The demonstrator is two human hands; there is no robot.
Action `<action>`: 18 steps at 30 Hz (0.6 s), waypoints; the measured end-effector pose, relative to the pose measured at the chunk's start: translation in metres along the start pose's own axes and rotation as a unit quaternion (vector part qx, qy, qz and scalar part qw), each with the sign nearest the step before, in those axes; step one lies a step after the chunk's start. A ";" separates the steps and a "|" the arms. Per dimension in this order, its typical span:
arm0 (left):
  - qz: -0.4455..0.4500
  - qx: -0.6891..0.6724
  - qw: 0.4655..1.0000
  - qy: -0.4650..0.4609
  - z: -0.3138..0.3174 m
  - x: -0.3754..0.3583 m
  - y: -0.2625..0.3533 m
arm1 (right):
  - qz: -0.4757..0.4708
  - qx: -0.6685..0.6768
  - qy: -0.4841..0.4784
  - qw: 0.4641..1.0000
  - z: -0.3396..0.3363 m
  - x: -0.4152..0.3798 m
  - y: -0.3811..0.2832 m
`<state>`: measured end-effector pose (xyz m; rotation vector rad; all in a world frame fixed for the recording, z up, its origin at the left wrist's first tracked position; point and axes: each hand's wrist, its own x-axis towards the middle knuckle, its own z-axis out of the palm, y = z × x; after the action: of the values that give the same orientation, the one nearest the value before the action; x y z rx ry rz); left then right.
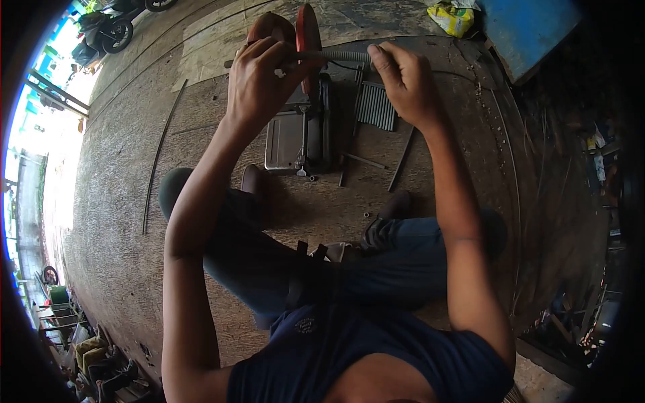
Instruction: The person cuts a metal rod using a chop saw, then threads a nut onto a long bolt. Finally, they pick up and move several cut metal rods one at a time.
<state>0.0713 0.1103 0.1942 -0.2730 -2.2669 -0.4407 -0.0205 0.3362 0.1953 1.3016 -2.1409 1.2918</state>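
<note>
A threaded metal rod (342, 56) is held level between both hands, above a chop saw. My left hand (259, 77) is closed round its left part, beside the saw's red guard (272, 27). Fingers and thumb of my right hand (403, 77) pinch the rod's right end. Below the hands stands the saw's metal base (285, 144), with a red disc-shaped part (308, 40) upright above it. To the right of the base, a row of short grey rods (376, 106) lies side by side on the floor.
Loose thin rods (401, 160) lie right of the saw, and a long rod (163, 158) lies at the left. A blue panel (527, 30) and a yellow bag (451, 19) are at the back right. Motorcycles (107, 33) stand at the far left.
</note>
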 end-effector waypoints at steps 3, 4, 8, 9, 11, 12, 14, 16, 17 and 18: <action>-0.008 -0.018 1.000 -0.009 0.000 0.001 0.007 | 0.084 0.101 -0.015 0.991 0.005 -0.004 0.010; -0.008 -0.014 1.000 -0.021 -0.002 0.002 0.009 | 0.138 0.203 -0.010 0.969 0.007 -0.003 0.013; -0.016 -0.038 0.999 -0.033 0.005 0.001 0.007 | 0.226 0.219 -0.144 0.938 -0.018 0.005 0.012; -0.016 -0.038 0.999 -0.032 0.006 0.001 0.007 | 0.127 0.240 -0.098 0.958 -0.015 0.004 0.008; -0.021 -0.052 0.998 -0.029 0.006 0.001 0.007 | -0.060 0.209 -0.039 0.975 -0.014 0.003 0.008; -0.021 -0.052 0.998 -0.029 0.004 0.001 0.008 | -0.060 0.210 -0.040 0.975 -0.014 0.003 0.008; -0.037 -0.050 0.998 -0.027 0.000 0.004 0.012 | -0.058 0.131 -0.024 0.989 -0.017 0.002 0.009; -0.030 -0.050 0.998 -0.022 -0.001 0.004 0.011 | 0.028 0.071 -0.100 0.992 -0.030 0.004 0.007; -0.024 -0.050 0.998 -0.018 -0.002 0.004 0.010 | 0.113 0.011 -0.175 0.978 -0.034 0.005 0.005; -0.024 -0.050 0.998 -0.018 -0.002 0.004 0.011 | 0.114 0.011 -0.174 0.978 -0.032 0.004 0.005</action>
<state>0.0736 0.1196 0.2003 -0.2806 -2.2940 -0.5797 -0.0321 0.3613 0.2119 1.4120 -2.5879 1.2472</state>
